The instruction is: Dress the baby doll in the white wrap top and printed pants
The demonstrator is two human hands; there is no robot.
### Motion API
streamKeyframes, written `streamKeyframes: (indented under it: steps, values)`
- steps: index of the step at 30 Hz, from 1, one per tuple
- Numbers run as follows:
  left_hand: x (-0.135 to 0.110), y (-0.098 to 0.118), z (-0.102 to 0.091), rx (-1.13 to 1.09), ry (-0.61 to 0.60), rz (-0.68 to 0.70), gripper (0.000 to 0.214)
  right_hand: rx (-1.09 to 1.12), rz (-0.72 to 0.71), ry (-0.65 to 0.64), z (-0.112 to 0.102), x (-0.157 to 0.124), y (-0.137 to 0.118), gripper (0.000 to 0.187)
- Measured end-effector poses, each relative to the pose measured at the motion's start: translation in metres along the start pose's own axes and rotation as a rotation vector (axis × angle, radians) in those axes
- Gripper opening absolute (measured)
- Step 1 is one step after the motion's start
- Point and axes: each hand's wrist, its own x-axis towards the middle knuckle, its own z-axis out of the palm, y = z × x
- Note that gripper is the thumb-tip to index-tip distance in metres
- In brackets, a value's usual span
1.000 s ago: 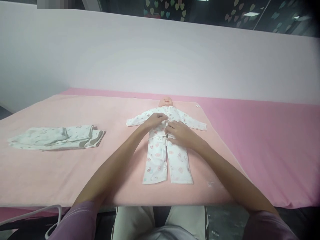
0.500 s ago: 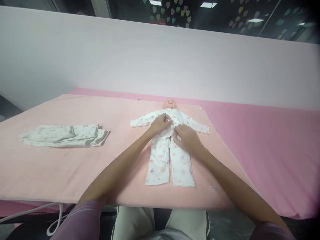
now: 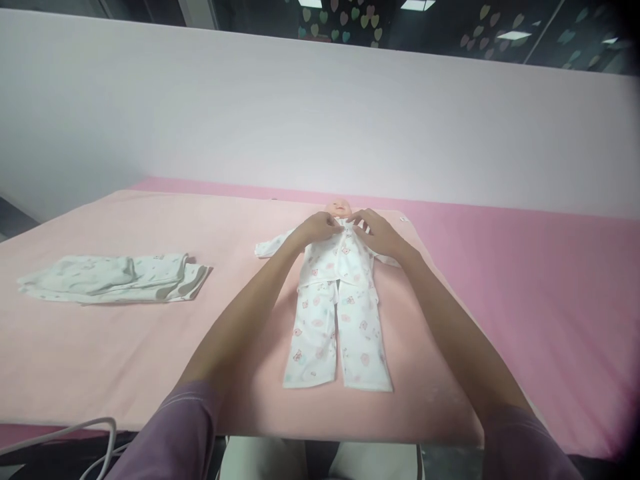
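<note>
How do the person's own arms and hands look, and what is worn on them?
Short purple sleeves, with pale stitching near the left hem, leave the forearms bare. The left hand and right hand wear no gloves; no watch or bracelet is visible.

At the collar of the printed white top (image 3: 327, 260), the fingertips of the left hand (image 3: 324, 227) and right hand (image 3: 376, 230) are too small to show what they pinch. The two forearms hide stretches of its sleeves, and the clothing conceals the body of the doll (image 3: 340, 208). Inner layers of the folded clothes (image 3: 113, 277) are out of sight. A white tag (image 3: 404, 219) at the far right is illegible. The desk (image 3: 530, 287) runs off left and right; the cable (image 3: 60, 432), the person's purple sleeves (image 3: 175, 427) and lap (image 3: 265, 460) are cut off.
</note>
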Motion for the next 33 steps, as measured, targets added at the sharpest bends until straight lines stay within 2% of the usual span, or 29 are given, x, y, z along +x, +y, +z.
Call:
streamKeyframes:
  steps: [2, 5, 9, 14, 17, 22, 27, 33]
  values:
    - [0.007, -0.003, -0.004, -0.018, -0.084, 0.007, 0.024, 0.0, 0.043, -0.099, 0.004, 0.016, 0.01, 0.024]
    - [0.008, -0.009, -0.004, -0.067, -0.08, 0.017, 0.025, -0.012, 0.078, -0.123, 0.011, 0.023, 0.017, 0.016]
    - [0.006, -0.013, 0.003, -0.129, -0.038, 0.016, 0.022, 0.098, 0.055, -0.035, 0.023, 0.019, 0.019, 0.015]
    - [0.005, -0.011, 0.01, -0.28, -0.027, -0.023, 0.015, 0.303, 0.143, 0.202, 0.043, 0.012, 0.022, 0.023]
    - [0.006, -0.014, 0.012, -0.329, -0.03, -0.052, 0.016, 0.409, 0.158, 0.219, 0.046, 0.006, 0.027, 0.029]
    - [0.011, -0.02, 0.018, -0.337, -0.021, -0.028, 0.017, 0.483, 0.193, 0.245, 0.045, 0.001, 0.033, 0.027]
    - [0.011, -0.021, 0.021, -0.342, 0.004, -0.025, 0.027, 0.405, 0.199, 0.294, 0.048, 0.0, 0.027, 0.026]
    - [0.007, -0.019, 0.02, -0.317, 0.022, -0.035, 0.033, 0.215, 0.085, 0.258, 0.044, 0.0, 0.018, 0.022]
